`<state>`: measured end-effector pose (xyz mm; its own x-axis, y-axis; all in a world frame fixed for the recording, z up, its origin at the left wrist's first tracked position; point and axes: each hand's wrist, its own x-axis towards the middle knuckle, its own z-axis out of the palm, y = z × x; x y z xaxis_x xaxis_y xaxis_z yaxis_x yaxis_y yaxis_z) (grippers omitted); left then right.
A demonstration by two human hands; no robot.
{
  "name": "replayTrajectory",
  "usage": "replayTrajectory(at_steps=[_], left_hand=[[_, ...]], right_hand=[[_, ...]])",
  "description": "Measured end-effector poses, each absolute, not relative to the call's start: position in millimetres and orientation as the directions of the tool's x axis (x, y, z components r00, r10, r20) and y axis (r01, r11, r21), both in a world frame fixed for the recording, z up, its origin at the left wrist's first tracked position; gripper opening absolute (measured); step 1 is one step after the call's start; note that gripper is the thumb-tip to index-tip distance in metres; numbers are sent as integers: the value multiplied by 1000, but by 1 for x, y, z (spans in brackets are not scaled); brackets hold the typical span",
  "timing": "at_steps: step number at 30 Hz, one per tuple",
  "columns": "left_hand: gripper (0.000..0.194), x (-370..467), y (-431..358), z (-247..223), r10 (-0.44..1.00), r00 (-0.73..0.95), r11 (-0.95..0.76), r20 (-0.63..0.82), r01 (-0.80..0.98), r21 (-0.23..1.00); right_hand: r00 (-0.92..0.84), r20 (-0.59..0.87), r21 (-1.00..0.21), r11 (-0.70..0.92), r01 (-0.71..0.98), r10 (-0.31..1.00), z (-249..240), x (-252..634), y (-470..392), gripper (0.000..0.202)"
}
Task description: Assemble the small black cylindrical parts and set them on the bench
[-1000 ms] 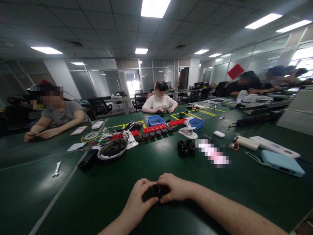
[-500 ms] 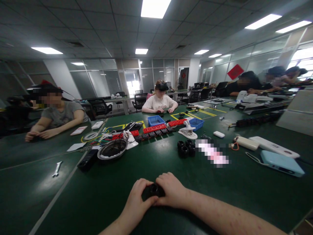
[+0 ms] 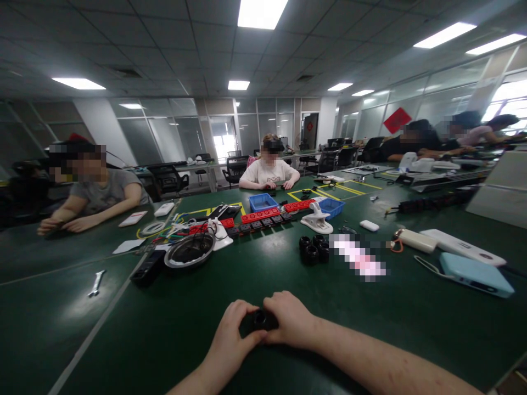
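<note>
Near the front of the green table [image 3: 247, 280], a small black ring-shaped part [image 3: 259, 317] sits between my two hands. My left hand [image 3: 235, 333] curls round its left side, thumb in front and fingers behind. From the right, my right hand [image 3: 288, 320] grips it, with the fingertips of both hands close together. The dark lower portion of the part is partly hidden by my fingers. Farther back, slightly right, stands a group of several black round parts [image 3: 312, 253].
A wrench [image 3: 96, 283] lies at left, beside a black device [image 3: 147, 267] and a round metal dish [image 3: 189, 252]. Blue trays [image 3: 263, 202], a white clamp [image 3: 317, 219] and red strips lie behind. At right is a light blue box [image 3: 475, 274]. People sit around.
My hands and the black part are almost where they were. At the left, the other person's hands have shifted slightly left.
</note>
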<state>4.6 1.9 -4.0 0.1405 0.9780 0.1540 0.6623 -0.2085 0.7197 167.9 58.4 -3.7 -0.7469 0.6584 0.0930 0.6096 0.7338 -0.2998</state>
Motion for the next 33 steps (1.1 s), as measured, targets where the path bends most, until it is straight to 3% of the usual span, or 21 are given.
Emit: replayTrajectory(at_steps=[3, 9, 12, 20, 24, 28, 33], left_hand=[[20, 4, 3, -6, 976, 143, -219, 165, 650, 728], [29, 1, 3, -9, 965, 194, -257, 174, 609, 750], [30, 1, 2, -7, 966, 214, -251, 149, 610, 752], [18, 5, 1, -5, 984, 120, -178, 131, 667, 724], [25, 3, 1, -7, 974, 158, -227, 164, 627, 745], [34, 1, 2, -9, 970, 188, -236, 152, 608, 758], [34, 1, 2, -9, 963, 220, -262, 158, 607, 750]], right_hand=[[-748, 130, -269, 749, 605, 651, -1, 167, 54, 47], [-855, 69, -449, 781, 434, 514, 3, 182, 69, 36], [-863, 45, -480, 769, 423, 503, -1, 183, 75, 30], [-741, 126, -241, 745, 622, 659, -6, 166, 55, 43], [-771, 119, -335, 756, 562, 626, 0, 173, 59, 51], [-856, 63, -457, 777, 432, 513, 2, 184, 73, 41], [-867, 41, -478, 771, 420, 497, -1, 185, 78, 31]])
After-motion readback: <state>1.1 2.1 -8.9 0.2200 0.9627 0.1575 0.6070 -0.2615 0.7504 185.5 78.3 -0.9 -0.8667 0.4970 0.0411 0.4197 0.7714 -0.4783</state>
